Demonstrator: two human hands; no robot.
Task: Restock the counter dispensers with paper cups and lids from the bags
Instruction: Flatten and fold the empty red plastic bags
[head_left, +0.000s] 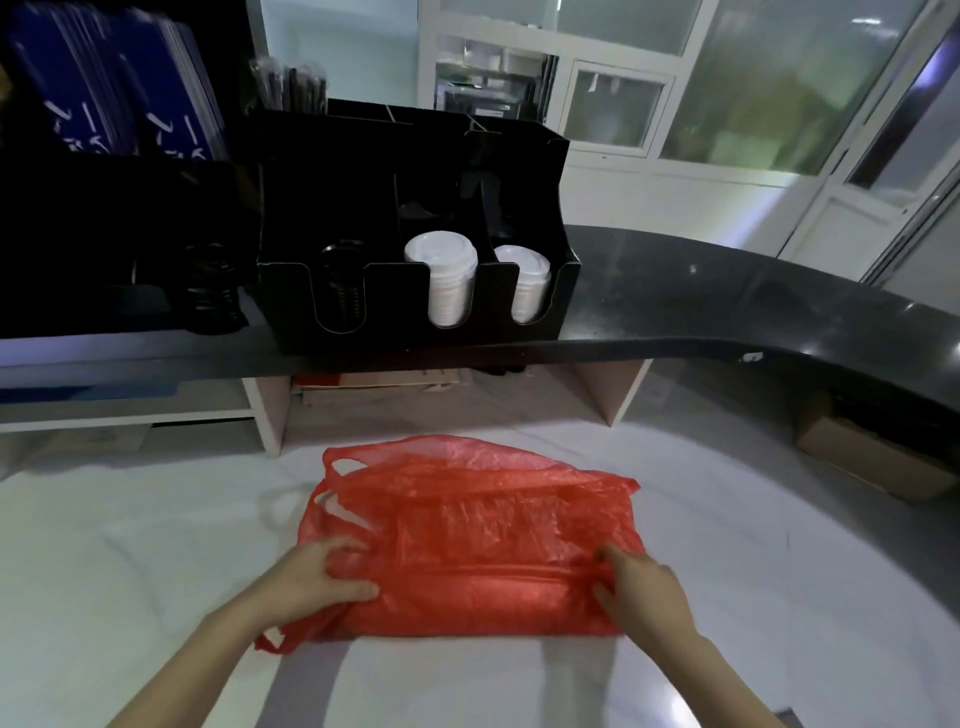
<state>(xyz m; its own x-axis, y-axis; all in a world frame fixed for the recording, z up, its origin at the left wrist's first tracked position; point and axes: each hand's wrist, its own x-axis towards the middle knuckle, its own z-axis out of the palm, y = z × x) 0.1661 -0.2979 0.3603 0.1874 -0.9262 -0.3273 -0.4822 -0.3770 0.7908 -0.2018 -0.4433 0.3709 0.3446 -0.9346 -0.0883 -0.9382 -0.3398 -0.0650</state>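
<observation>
A red plastic bag (483, 530) lies flattened and folded on the white lower table (130, 545). My left hand (322, 574) pinches the bag's left edge between thumb and fingers. My right hand (641, 582) grips the bag's right edge with curled fingers. On the dark counter (727, 301) beyond stands a black dispenser (415, 291). Two of its front slots hold stacks of white lids (449, 280), the right stack (527, 283) being smaller. Its left slot holds black lids (343, 280).
Another stack of black lids (213, 291) stands left of the dispenser, with blue packs (119, 88) behind. Cardboard (384, 384) lies under the counter, and a brown box (872, 457) sits at the right. Straws (291, 83) stick up behind the dispenser.
</observation>
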